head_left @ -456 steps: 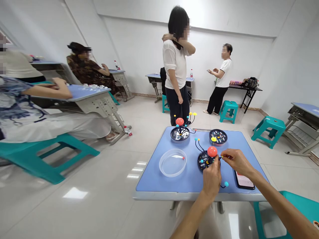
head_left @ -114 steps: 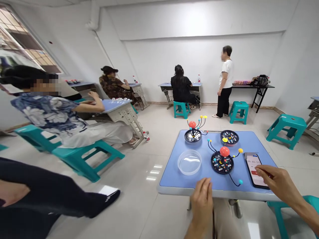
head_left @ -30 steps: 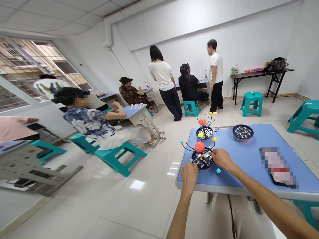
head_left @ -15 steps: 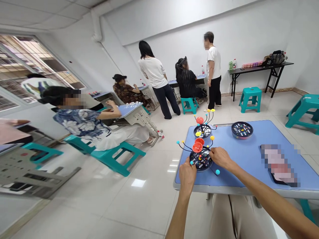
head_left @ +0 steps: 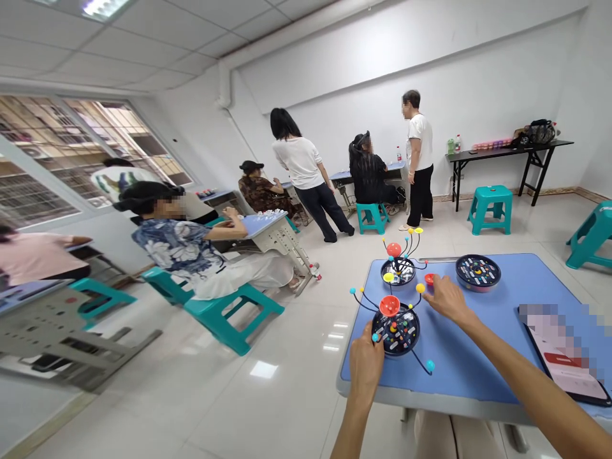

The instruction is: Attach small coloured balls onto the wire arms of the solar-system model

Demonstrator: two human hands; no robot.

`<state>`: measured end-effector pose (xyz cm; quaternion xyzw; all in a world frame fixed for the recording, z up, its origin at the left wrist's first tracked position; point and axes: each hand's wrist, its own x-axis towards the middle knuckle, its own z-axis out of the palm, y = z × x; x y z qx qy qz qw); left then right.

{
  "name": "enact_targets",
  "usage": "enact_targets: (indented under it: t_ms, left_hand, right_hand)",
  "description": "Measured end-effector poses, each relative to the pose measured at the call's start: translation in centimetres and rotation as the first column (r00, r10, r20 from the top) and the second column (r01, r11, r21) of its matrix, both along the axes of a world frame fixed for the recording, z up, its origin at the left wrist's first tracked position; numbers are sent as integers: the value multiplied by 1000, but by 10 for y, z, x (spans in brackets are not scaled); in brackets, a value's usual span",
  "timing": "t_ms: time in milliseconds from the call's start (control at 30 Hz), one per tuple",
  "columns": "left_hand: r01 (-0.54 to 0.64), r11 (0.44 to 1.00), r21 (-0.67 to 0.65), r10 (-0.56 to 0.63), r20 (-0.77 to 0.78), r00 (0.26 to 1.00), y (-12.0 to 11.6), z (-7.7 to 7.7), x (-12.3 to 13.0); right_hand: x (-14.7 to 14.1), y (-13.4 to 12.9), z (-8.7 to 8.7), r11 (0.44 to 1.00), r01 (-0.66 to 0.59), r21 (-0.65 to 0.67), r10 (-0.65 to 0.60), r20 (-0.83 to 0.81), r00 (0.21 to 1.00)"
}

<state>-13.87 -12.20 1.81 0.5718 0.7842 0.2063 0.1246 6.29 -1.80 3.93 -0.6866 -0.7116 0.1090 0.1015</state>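
A solar system model (head_left: 396, 328) with a round black base, curved arms and small coloured balls stands near the left edge of my blue table. Its middle carries a red half-shell (head_left: 389, 306) with the hollow side up. My left hand (head_left: 367, 360) is closed on the near left rim of the base. To the right of the model, my right hand (head_left: 447, 298) pinches a second red half-shell (head_left: 429, 279) just over the tabletop. Part of that shell is hidden by the fingers.
Behind stands a similar model (head_left: 398, 272). A round black base without arms (head_left: 478, 273) lies at the back right, and a phone (head_left: 564, 354) lies at the right. Other people sit at desks or stand farther off; a green stool (head_left: 490, 210) is beyond the table.
My right hand has left the base's rim and moved right with one red half-shell, which was at the model before. My left hand stays on the base. The head view has tilted up.
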Motion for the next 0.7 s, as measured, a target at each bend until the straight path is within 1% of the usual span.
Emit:
enact_targets:
  t_ms: [200, 267, 367, 433, 533, 600, 700]
  left_hand:
    - [-20, 998, -63, 19, -10, 1000, -1, 10, 1]
    - [-19, 997, -73, 19, -6, 1000, -1, 10, 1]
    - [-16, 996, -86, 14, -18, 1000, -1, 8, -2]
    - [-13, 996, -91, 11, -22, 1000, -1, 5, -4]
    - [-8, 996, -85, 7, -13, 1000, -1, 0, -6]
    - [4, 997, -71, -4, 2, 1000, -2, -2, -6]
    - [40, 998, -43, -37, 61, 997, -4, -5, -7]
  right_hand:
    - [-20, 23, -16, 996, 41, 77, -44, 42, 998]
    - [-20, 31, -19, 992, 55, 110, -61, 54, 997]
    - [-15, 51, -18, 981, 76, 179, -89, 64, 994]
    - [-10, 67, -15, 981, 12, 192, -28, 80, 996]
    - [-6, 85, -14, 980, -129, 150, 114, 104, 988]
    - [-6, 88, -19, 978, -163, 132, 150, 103, 983]
    - [-3, 76, -25, 983, -150, 110, 140, 94, 986]
